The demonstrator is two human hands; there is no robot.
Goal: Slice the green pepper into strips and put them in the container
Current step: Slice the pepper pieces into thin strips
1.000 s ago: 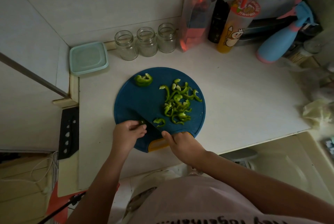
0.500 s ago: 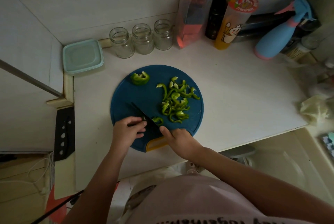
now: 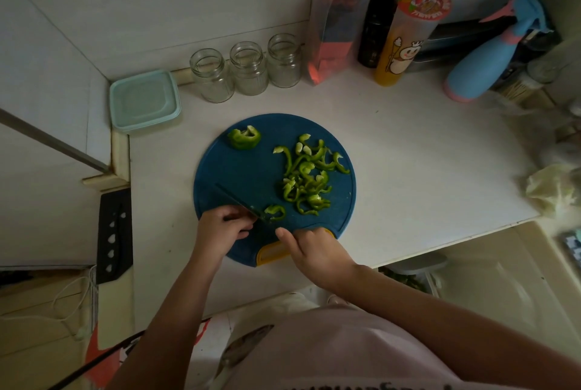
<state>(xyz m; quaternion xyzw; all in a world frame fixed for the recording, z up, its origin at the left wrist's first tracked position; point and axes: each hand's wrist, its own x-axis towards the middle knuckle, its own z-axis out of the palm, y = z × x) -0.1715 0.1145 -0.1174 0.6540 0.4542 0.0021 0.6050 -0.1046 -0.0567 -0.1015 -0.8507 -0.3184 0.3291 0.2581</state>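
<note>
Broadly, the white bench (image 3: 408, 169) carried everything, with a round blue cutting board (image 3: 251, 169) at its near edge. Along the far edge stood a blue and pink spray bottle (image 3: 484, 68), a clear bag (image 3: 333, 37), a dark bottle (image 3: 374, 34), and a drink cup (image 3: 405, 43) with a cartoon figure and a red straw. The print on its lid was too small to read.

The pale green container (image 3: 144, 101) sat lidded in the far left corner, apart from the board, with three glass jars (image 3: 248, 68) in a row just beside it.

The right hand (image 3: 317, 251) gripped the handle of the knife (image 3: 239, 197) over the board's orange grip. The left hand (image 3: 220, 227) was curled against the blade, and whatever lay beneath its fingers could not be made out.

The pepper strips (image 3: 308, 179) lay heaped on the board's right half, one loose strip (image 3: 276, 212) touching the blade. A pepper end piece (image 3: 243, 138) sat alone at the board's far left edge.
</note>
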